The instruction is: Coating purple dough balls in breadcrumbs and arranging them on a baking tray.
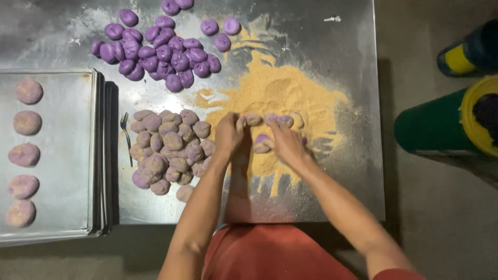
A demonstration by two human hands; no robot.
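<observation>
1. Bare surface [321, 31] lies open beyond the crumbs [280, 98].
2. Coated pile [168, 150] and fork [126, 136] crowd the left.
3. Trays [62, 155] block farther left; purple balls [161, 52] fill the far left.

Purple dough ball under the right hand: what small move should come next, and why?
Probably roll that purple ball further through the crumb pile under the right hand. Its top looks bare purple, while the pieces in the coated heap beside the left hand are dusted tan all over. Once it matches them, it likely joins that heap.
</observation>
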